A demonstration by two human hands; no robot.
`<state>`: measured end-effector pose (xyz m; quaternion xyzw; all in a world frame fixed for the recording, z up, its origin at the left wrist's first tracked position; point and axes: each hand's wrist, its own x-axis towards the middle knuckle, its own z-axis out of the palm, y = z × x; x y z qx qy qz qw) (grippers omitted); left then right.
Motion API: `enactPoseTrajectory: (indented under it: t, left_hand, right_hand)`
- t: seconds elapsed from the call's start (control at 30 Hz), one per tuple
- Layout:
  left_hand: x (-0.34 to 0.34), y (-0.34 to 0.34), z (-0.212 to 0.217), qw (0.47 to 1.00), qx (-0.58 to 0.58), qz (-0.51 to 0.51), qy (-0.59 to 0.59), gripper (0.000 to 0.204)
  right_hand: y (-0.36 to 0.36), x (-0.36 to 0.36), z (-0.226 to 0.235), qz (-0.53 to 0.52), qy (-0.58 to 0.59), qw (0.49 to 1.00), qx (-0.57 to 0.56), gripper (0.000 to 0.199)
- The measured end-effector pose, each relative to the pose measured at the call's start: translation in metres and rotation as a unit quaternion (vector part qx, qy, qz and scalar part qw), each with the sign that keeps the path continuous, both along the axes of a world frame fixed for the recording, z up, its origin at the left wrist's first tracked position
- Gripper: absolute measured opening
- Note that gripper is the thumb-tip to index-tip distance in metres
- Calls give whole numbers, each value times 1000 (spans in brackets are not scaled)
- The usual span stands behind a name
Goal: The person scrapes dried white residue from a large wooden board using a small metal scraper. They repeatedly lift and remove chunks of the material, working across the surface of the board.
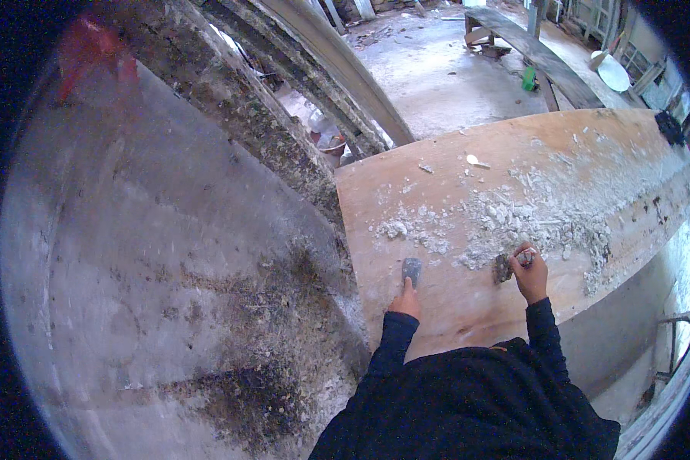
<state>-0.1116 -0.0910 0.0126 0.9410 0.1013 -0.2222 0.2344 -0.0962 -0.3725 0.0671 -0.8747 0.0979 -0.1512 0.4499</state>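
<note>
Clearly, pale crumbs (513, 222) are covering much of the wooden surface (452, 322)

The left hand (404, 301) is closing around a flat grey scraper (411, 270), whose blade is pointing to twelve o'clock. The right hand (534, 277) is curling its fingers tightly and is holding a dark lumpy object (503, 268), which is showing at the hand's nine o'clock; whether a handle is hiding inside, I cannot tell. From this hand, the thickest crumbs are lying at eleven to twelve o'clock, nearly beside the fingers. A white spoon (479, 162) is lying at one o'clock from the left hand. At nine o'clock from that same hand, a large stained grey panel (153, 222) is standing next to the surface.
</note>
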Motion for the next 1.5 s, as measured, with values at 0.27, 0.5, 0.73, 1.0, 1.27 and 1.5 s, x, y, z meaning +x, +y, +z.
enactPoseTrajectory:
  t: [0.27, 0.5, 0.73, 1.0, 1.27, 1.5]
  left_hand:
    - [93, 6, -5, 998, 16, -3, -59, 45]
    - [17, 11, 9, 999, 1, -13, 32, 48]
    - [89, 9, -6, 999, 34, 14, -25, 49]
    - [37, 12, 13, 999, 27, -22, 10, 44]
    - [74, 9, -8, 1000, 16, 7, -24, 45]
    - [74, 36, -2, 993, -45, 5, -106, 44]
  right_hand:
    - [-6, 3, -15, 21, 15, 999, 22, 19]
    - [-14, -1, -14, 24, 32, 996, 81, 19]
    - [-3, 7, -4, 20, 34, 999, 14, 20]
    - [-6, 2, -12, 4, 34, 996, 86, 20]
    - [-1, 3, -5, 12, 7, 1000, 19, 18]
    - [38, 7, 27, 77, 8, 997, -9, 16]
